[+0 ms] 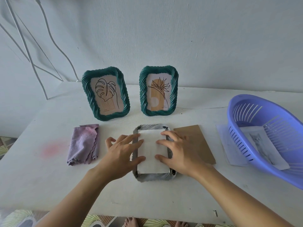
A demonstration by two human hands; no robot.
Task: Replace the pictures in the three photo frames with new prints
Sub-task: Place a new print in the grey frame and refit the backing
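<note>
Cloth (84, 144) left of face-down frame (154, 175), backing board (196, 141) right.

The left upright frame (86, 89) and right upright frame (142, 89) are showing dark green in twisted rope ridges. The leaf print (106, 95) is carrying black lines over a tan arch, the flower print (158, 95) black lines over an orange arch. The face-down frame (154, 177) is showing grey, the sheet (150, 145) on it white. The cloth (83, 145) is looking lilac, the backing board (196, 140) brown, the slotted basket (232, 115) periwinkle, its cat print (260, 145) grey. The white surface (49, 177) is bearing a pink smudge (51, 149).
</note>
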